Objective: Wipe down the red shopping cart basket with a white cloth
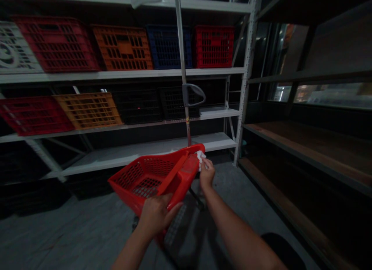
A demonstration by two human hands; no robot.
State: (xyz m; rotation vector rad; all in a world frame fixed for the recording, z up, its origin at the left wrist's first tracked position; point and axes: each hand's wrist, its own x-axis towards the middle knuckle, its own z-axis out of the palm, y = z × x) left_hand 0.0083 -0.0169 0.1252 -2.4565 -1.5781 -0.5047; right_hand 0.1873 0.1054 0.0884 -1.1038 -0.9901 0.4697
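Note:
A red plastic shopping cart [138, 163] with perforated basket walls stands tilted in front of me, above the grey floor. Its near corner is gripped by my left hand [157, 214], fingers over the rim and thumb along the outer side. My right hand [207, 173] pinches a crumpled white cloth or tissue [200, 155] against the cart's far right corner. Beyond that corner rises a metal pole [181, 49] with a grey loop handle [194, 95]. Whether the pole is joined to the cart I cannot tell.
White metal shelving [122, 74] fills the back, bearing plastic crates, among them an orange crate [123, 47], a blue crate [168, 47] and a yellow crate [90, 110]. On the right stand dark shelves with brown boards [308, 150]. Grey concrete floor [72, 231] lies beneath.

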